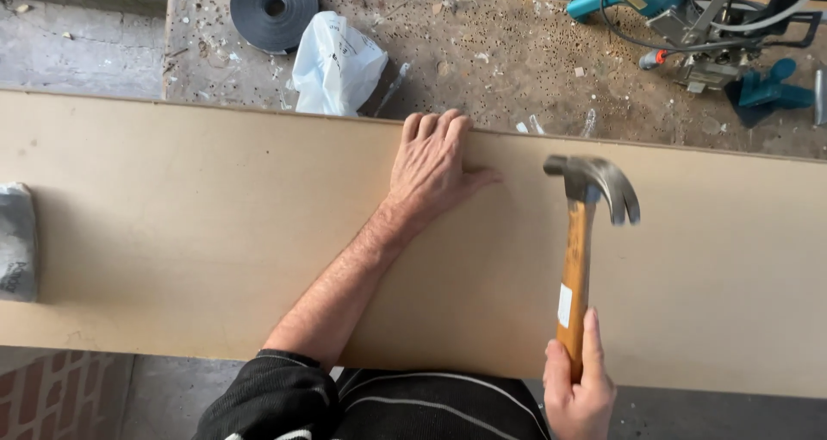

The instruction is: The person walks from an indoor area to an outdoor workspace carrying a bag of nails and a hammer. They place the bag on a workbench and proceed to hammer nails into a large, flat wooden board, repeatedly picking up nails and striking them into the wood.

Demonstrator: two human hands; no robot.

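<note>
A long tan fibreboard panel lies across the view. My left hand rests flat on it, fingers curled over its far edge. My right hand grips the lower end of a claw hammer's wooden handle. The steel hammer head is blurred, just above the panel near its far edge, to the right of my left hand. Whether a nail stands under the head cannot be made out.
Beyond the panel is a pitted, dusty workbench top with a grey roll of edge banding, a white plastic bag and a teal power tool with cable. A grey bag lies on the panel's left end.
</note>
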